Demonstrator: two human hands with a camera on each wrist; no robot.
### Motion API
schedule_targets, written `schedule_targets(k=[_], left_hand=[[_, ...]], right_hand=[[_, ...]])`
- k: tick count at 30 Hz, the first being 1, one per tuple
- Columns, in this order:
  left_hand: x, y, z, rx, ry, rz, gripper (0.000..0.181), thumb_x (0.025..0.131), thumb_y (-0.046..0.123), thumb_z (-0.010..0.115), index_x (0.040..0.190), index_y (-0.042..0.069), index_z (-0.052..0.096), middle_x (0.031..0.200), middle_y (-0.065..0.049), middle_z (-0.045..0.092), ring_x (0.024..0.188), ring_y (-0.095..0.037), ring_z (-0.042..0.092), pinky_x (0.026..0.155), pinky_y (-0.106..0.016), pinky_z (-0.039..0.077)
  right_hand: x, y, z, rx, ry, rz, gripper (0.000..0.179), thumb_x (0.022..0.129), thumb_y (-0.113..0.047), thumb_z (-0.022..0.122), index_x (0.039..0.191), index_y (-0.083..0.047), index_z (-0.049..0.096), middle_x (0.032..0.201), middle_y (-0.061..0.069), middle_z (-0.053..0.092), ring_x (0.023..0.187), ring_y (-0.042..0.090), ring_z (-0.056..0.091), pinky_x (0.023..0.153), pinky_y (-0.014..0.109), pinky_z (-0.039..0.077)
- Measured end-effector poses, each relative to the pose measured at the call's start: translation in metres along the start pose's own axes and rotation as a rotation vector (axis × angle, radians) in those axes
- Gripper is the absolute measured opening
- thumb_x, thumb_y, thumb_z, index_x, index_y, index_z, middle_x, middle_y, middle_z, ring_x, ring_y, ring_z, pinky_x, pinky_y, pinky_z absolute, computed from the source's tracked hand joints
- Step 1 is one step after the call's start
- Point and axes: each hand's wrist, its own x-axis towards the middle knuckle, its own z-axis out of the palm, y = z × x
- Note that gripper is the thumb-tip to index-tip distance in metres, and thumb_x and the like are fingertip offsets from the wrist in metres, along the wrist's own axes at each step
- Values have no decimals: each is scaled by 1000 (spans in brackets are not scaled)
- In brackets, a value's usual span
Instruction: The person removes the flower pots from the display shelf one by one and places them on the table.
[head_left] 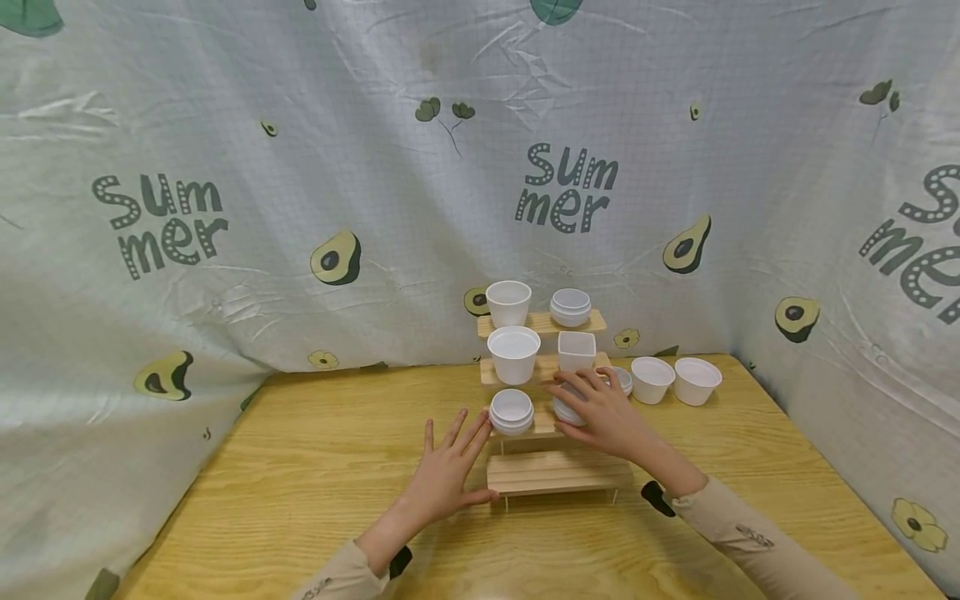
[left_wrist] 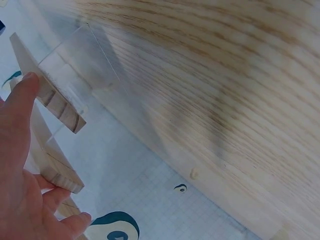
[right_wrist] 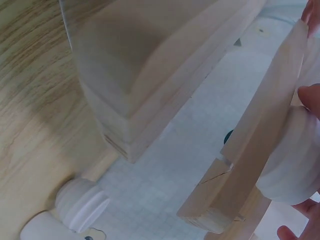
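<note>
A tiered wooden rack [head_left: 558,472] with clear side supports stands on the table. My left hand [head_left: 442,479] has its fingers spread at the rack's left side. In the left wrist view its thumb rests at a lower board [left_wrist: 56,102] while the fingertips touch the board end [left_wrist: 64,180] above. On the second board from the bottom, my right hand [head_left: 603,417] grips a ribbed white round jar [right_wrist: 290,160], partly hidden by the fingers in the head view. At the left of that same board sits another white round jar [head_left: 512,412].
Higher on the rack stand two white cups [head_left: 513,357] [head_left: 508,304], a square white cup [head_left: 577,352] and a round jar [head_left: 571,308]. Right of it on the table are two white cups [head_left: 652,382] [head_left: 696,382] and a half-hidden jar [head_left: 622,381]. A printed curtain [head_left: 420,200] hangs behind.
</note>
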Motion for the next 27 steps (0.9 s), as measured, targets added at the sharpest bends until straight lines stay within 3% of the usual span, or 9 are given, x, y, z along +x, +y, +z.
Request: schedule_targets(k=[19,27], left_hand=[[0,-1,0,-13,-3,-1,96,70,65,55,144,15,20,150,-3,20,137,-30,17,96,-69,16],[0,0,1,-7,-7,-1,96,70,66,55,143,14,20,149,-4,21,137,-29,17,96,-69,17]], right_hand=[[-9,0,-4,-19,-11,-34,57,73,-40,68,124,-21,53,125,4,51,108,26,45,80,46,32],[-12,-1,-8,-5,-28,-34,54,77,-40,63,126,-21,50,123,6,50,106,27,44,79,50,33]])
